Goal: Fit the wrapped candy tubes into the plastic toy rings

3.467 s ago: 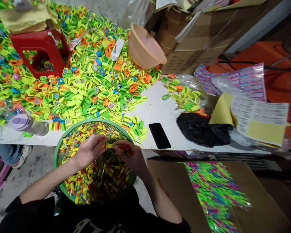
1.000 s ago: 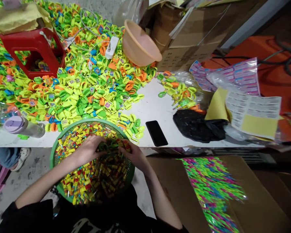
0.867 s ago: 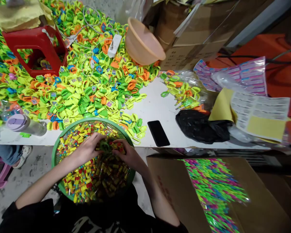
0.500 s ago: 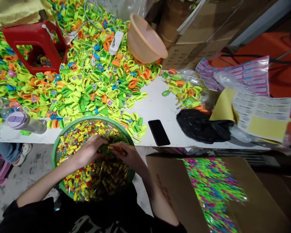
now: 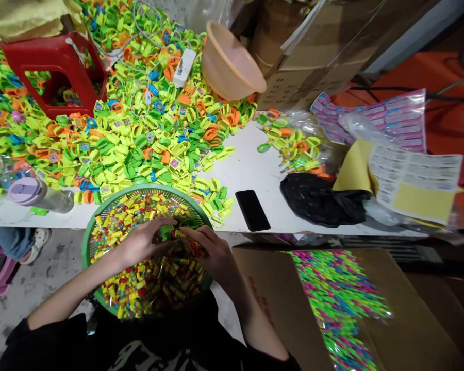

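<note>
A green plastic basket (image 5: 85, 247) sits against the table's front edge, full of small yellow-and-red wrapped candy packets (image 5: 129, 281). Over its middle, my left hand (image 5: 145, 239) is closed on a green plastic toy watch (image 5: 165, 232). Facing it, my right hand (image 5: 213, 251) grips a yellow-and-red candy packet (image 5: 178, 235), its fingers curled near the toy watch. More red and yellow wrapping (image 5: 196, 249) shows under the right fingers. Part of what both hands hold is hidden by the fingers.
Heaped toy watches (image 5: 135, 149) cover the table's left, around a red stool (image 5: 73, 77), power strip (image 5: 184, 68) and bottle (image 5: 38, 196). A phone (image 5: 252, 210), black bag (image 5: 320, 201) and peach basin (image 5: 232, 67) stand rightward. Below is an open carton (image 5: 270, 288).
My right hand has shifted slightly right and its fingers have moved, showing more red-and-yellow wrapping. My left hand stays nearly in place, with the green toy watch now showing more clearly.
</note>
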Available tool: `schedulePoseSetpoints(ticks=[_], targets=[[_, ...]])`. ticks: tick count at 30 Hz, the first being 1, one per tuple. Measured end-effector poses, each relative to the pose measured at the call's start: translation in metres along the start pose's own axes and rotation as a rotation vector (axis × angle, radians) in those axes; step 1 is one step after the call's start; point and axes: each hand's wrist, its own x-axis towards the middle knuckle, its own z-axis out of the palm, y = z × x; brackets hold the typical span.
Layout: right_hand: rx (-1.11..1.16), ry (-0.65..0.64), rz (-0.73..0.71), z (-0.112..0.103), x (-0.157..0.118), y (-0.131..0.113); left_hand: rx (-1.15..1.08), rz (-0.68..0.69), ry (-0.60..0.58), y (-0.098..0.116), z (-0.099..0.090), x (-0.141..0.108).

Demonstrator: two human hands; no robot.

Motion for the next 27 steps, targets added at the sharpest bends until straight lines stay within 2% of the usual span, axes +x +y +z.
schedulePoseSetpoints(ticks=[4, 9, 13, 20, 27], targets=[[-0.044, -0.005, -0.011, -0.002, 0.002, -0.004, 0.001, -0.024, 0.026, -0.003, 0.0, -0.003], [-0.068, 0.028, -0.043, -0.001, 0.003, -0.005, -0.033, -0.12, 0.051, -0.004, 0.0, -0.005], [-0.079, 0.057, -0.062, 0.002, 0.002, -0.005, -0.022, -0.119, 0.058, -0.004, -0.001, -0.004], [-0.105, 0.018, -0.083, 0.002, 0.002, -0.005, 0.1, 0.017, 0.072, -0.005, -0.002, -0.005], [-0.142, -0.105, -0.09, -0.002, 0.007, -0.009, 0.536, 0.222, 0.052, 0.005, -0.009, -0.004]])
